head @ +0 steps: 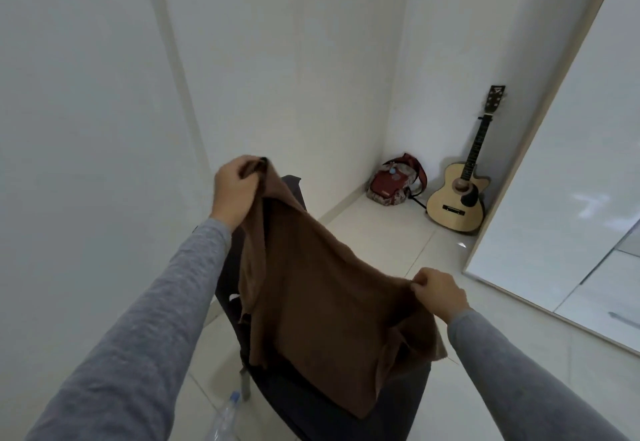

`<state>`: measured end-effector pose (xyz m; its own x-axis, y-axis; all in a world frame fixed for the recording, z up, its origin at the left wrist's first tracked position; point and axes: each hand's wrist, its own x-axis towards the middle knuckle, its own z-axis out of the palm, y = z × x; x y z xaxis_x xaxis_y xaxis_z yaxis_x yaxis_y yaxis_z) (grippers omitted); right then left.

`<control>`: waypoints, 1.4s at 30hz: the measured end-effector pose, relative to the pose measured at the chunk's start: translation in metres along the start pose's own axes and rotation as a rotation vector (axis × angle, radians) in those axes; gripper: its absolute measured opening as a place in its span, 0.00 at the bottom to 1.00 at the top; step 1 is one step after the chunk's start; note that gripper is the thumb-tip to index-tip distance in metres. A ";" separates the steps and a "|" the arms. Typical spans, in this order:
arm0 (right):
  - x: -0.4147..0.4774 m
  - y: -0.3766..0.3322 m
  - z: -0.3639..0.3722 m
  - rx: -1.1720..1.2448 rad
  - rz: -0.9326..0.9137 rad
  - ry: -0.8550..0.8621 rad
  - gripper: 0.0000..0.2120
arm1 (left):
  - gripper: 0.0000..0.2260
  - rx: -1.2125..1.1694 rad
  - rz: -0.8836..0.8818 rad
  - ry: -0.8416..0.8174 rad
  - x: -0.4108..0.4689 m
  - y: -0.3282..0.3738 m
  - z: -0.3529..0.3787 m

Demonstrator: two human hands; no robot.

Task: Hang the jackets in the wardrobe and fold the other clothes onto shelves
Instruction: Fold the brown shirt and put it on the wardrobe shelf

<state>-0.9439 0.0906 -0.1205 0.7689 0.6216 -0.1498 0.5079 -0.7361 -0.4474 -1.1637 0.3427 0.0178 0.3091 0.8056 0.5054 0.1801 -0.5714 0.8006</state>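
A brown knit garment (322, 305) hangs spread between my two hands above a dark chair (398, 406). My left hand (233, 191) is raised high and grips one top corner of the garment. My right hand (440, 293) is lower and pinches the other top edge. The cloth slopes down from left to right, and its lower part drapes over the chair seat. Both my arms wear grey sleeves.
A glossy white wardrobe door (571, 170) stands at the right. A guitar (462, 194) and a red backpack (394, 182) lean in the far corner. A clear plastic bottle (225, 418) stands on the tiled floor by the chair leg. White walls close the left.
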 end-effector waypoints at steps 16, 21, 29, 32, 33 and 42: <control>-0.009 -0.139 -0.067 0.981 -0.392 0.045 0.06 | 0.09 -0.331 -0.068 -0.440 -0.028 0.026 0.043; -0.010 -0.143 -0.078 0.946 -0.367 0.197 0.06 | 0.27 -0.304 -0.422 -0.764 -0.123 -0.043 0.067; -0.009 -0.145 -0.099 0.891 -0.312 0.489 0.10 | 0.16 -0.217 -0.348 -0.475 -0.177 -0.035 0.132; -0.008 -0.126 -0.112 0.866 -0.265 0.576 0.11 | 0.08 -0.272 -0.371 -0.332 -0.155 -0.044 0.120; -0.007 -0.118 -0.117 0.861 -0.241 0.594 0.09 | 0.10 -0.285 -0.359 -0.303 -0.144 -0.046 0.113; -0.005 -0.064 -0.100 0.452 -0.327 0.192 0.30 | 0.09 -0.137 0.013 -0.481 -0.057 0.015 0.083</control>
<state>-0.9418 0.1081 -0.0028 0.6784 0.7062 0.2027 0.5466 -0.3008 -0.7815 -1.1009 0.2751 -0.0264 0.7122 0.6163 0.3360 0.0587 -0.5292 0.8464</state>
